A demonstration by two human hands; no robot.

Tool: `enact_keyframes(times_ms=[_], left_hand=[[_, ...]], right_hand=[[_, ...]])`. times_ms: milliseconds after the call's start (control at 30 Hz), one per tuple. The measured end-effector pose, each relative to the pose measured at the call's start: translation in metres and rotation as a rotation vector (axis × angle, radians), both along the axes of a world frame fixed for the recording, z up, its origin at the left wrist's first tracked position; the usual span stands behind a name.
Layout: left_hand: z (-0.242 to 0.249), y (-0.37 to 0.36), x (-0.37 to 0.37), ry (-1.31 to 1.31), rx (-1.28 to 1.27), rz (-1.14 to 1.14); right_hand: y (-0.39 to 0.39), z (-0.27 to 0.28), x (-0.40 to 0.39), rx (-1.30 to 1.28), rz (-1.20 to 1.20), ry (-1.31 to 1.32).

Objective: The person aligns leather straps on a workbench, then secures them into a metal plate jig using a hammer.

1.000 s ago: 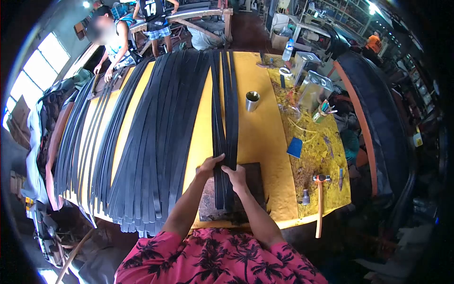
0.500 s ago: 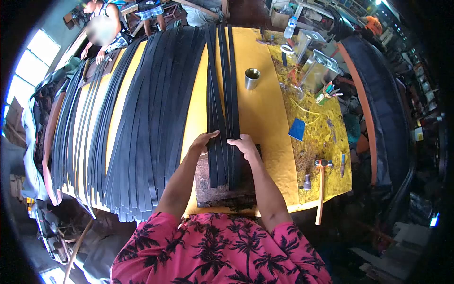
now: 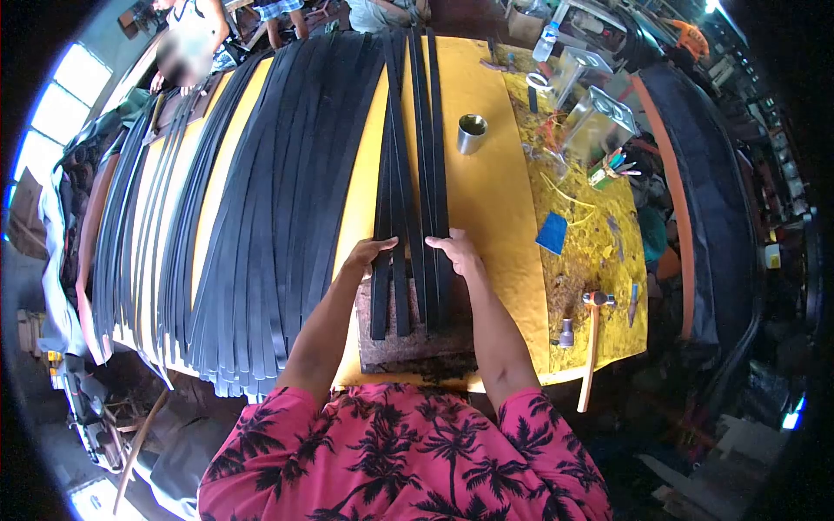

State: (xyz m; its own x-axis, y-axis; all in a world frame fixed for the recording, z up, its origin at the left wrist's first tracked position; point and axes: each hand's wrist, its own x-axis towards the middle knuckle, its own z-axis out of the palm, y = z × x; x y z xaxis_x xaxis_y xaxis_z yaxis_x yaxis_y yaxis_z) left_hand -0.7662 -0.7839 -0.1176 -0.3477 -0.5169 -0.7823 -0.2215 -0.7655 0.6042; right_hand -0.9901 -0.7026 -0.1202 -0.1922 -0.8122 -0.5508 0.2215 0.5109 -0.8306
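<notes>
Several long black straps (image 3: 388, 182), leather-like, run from the far table edge toward me, their near ends over a dark brown block (image 3: 417, 354). My left hand (image 3: 370, 252) is closed on the left straps, with its thumb lying across them. On the other side my right hand (image 3: 459, 253) grips the right-hand straps (image 3: 432, 174), thumb on top, fingers mostly hidden. Between the two groups there is a narrow gap, through which the block shows. Left of my arms, a wide fan of black straps (image 3: 278, 200) covers the yellow sheet (image 3: 499, 286).
A metal cup (image 3: 472, 135) stands right of the straps. On the stained right side lie a hammer (image 3: 592, 347), a metal punch-like tool (image 3: 566, 333), a blue piece (image 3: 552, 233) and a tape roll (image 3: 538, 82). Another person (image 3: 193, 39) is at the far left.
My hands have moved slightly apart, spreading the straps into a left and a right group. More of the block shows between their near ends. The view has shifted a little.
</notes>
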Motion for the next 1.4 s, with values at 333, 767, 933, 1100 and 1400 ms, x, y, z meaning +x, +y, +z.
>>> enact_keyframes(times_ms=[333,767,933,1100,1400], left_hand=[[0.011,0.005,0.012,-0.149,-0.064,0.046],[0.03,0.047,-0.001,-0.479,-0.865,-0.008],[0.042,0.114,0.002,-0.541,-1.614,-0.235],[0.059,0.173,-0.012,-0.324,-1.523,-0.729],[0.041,0.19,-0.025,-0.483,-1.502,-0.955]], right_hand=[[0.007,0.033,0.008,-0.045,0.165,0.228],[0.009,0.029,-0.028,0.058,0.268,0.385],[0.014,0.017,-0.044,0.047,0.248,0.379],[0.016,0.005,-0.059,0.037,0.366,0.47],[0.018,-0.021,-0.065,-0.181,0.222,0.599]])
